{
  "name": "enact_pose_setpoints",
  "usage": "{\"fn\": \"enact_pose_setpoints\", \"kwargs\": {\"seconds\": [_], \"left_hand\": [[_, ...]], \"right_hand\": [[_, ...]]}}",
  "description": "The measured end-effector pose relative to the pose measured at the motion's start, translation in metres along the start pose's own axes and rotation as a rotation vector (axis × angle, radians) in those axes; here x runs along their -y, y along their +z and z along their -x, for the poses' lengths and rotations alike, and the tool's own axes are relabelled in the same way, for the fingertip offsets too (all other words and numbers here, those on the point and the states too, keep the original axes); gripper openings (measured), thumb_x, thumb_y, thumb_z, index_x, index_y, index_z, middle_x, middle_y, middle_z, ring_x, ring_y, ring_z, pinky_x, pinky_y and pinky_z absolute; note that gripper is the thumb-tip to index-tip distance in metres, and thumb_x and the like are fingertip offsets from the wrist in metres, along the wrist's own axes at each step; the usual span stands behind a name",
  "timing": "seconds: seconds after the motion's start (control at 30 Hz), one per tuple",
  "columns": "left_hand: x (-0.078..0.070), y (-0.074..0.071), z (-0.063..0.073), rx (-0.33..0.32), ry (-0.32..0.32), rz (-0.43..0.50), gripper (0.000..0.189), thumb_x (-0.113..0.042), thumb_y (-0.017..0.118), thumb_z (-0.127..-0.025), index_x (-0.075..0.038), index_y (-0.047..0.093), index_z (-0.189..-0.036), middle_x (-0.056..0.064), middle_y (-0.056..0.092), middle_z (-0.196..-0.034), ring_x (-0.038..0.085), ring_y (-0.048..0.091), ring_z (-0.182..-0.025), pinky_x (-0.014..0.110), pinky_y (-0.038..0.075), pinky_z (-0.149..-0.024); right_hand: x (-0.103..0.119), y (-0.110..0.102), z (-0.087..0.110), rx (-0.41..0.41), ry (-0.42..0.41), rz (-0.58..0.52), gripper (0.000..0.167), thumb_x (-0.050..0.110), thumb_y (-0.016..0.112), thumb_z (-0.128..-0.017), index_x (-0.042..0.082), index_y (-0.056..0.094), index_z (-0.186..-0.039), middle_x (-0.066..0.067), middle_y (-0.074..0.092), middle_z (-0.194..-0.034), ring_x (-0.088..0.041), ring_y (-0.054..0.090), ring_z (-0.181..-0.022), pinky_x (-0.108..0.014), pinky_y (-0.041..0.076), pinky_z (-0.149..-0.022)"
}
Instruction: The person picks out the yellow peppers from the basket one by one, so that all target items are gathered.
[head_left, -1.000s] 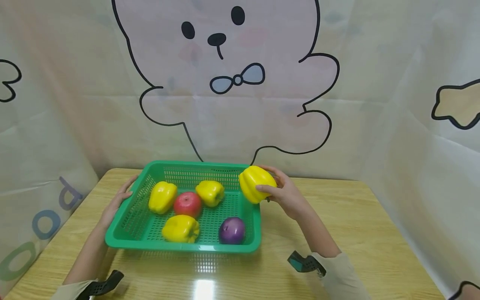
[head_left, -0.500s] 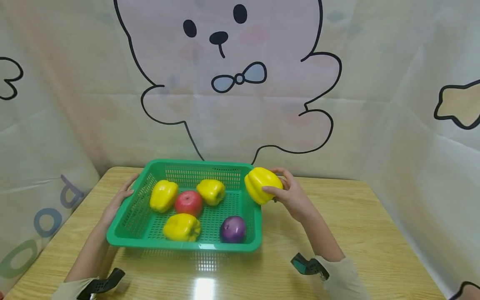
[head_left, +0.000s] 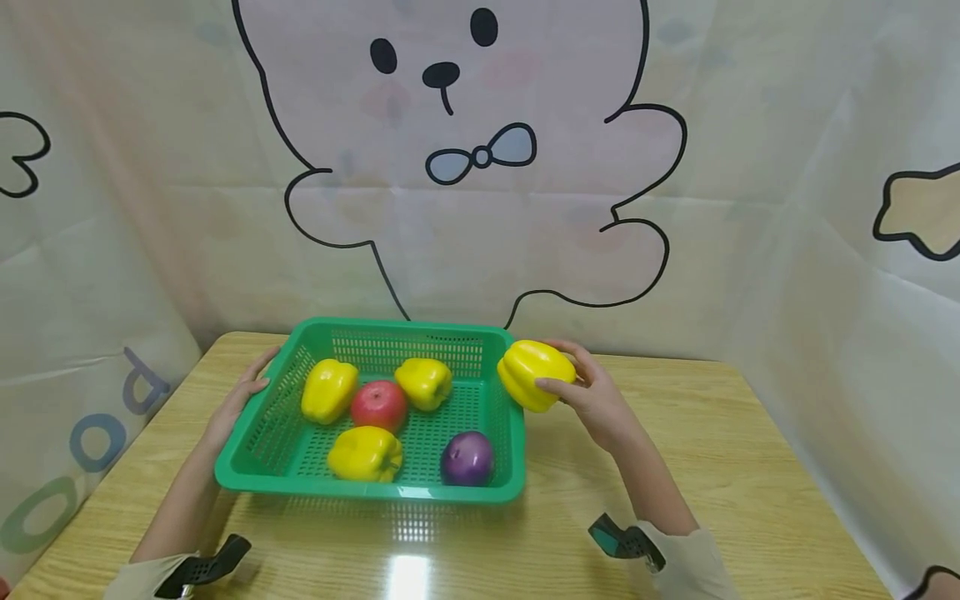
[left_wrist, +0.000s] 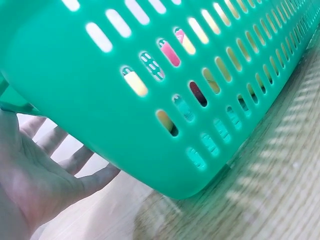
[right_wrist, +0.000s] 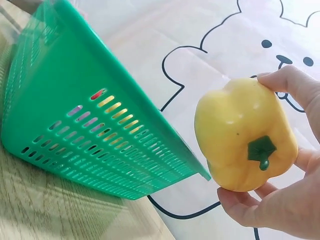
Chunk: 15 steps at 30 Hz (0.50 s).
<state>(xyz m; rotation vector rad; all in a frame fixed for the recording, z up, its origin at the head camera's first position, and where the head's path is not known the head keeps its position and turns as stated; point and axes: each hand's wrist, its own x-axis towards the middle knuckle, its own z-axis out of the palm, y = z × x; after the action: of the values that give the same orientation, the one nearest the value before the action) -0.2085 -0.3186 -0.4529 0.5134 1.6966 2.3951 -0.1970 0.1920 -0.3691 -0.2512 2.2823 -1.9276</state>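
A yellow bell pepper is in my right hand, thumb on the near side and fingers round the far side. It overlaps the right back corner of a green basket in the head view; the right wrist view shows its green stem. My left hand holds the basket's left rim, thumb on top and fingers along the outside. Inside lie more yellow peppers: one at left, one at back, one in front. A red apple-like fruit sits among them, a round purple vegetable at front right.
The basket stands on a light wooden table. Behind it hangs a pale cloth backdrop with a cartoon bear, and cloth also closes off both sides. Black straps circle the wrists over pale sleeves.
My right hand has moved right and slightly down with the yellow bell pepper, from over the basket's right side to its right edge. The left hand stays on the rim.
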Motion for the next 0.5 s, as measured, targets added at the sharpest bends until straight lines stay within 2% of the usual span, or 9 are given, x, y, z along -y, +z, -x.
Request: {"fn": "enact_pose_setpoints", "kwargs": {"seconds": [0.33, 0.5], "left_hand": [[-0.01, -0.001, 0.0, -0.046, -0.086, -0.214, 0.049, -0.02, 0.028, -0.117, -0.039, 0.031, -0.162, -0.018, 0.062, -0.132, 0.006, 0.068, -0.101, 0.024, 0.06, -0.081], [-0.015, 0.0, 0.002, -0.068, -0.127, -0.267, 0.055, -0.022, 0.031, -0.117, -0.031, 0.019, -0.17, -0.019, 0.068, -0.126, 0.007, 0.069, -0.095, 0.025, 0.059, -0.077]], "right_hand": [[0.0, -0.007, 0.006, -0.051, 0.015, -0.025, 0.064, 0.011, 0.068, -0.103, 0.002, 0.034, -0.156, -0.025, 0.054, -0.142, -0.013, 0.064, -0.111, -0.019, 0.052, -0.098], [-0.004, -0.01, 0.007, -0.061, 0.013, -0.027, 0.059, 0.01, 0.067, -0.103, 0.0, 0.037, -0.153, -0.023, 0.054, -0.143, -0.011, 0.064, -0.111, -0.019, 0.052, -0.098]]}}
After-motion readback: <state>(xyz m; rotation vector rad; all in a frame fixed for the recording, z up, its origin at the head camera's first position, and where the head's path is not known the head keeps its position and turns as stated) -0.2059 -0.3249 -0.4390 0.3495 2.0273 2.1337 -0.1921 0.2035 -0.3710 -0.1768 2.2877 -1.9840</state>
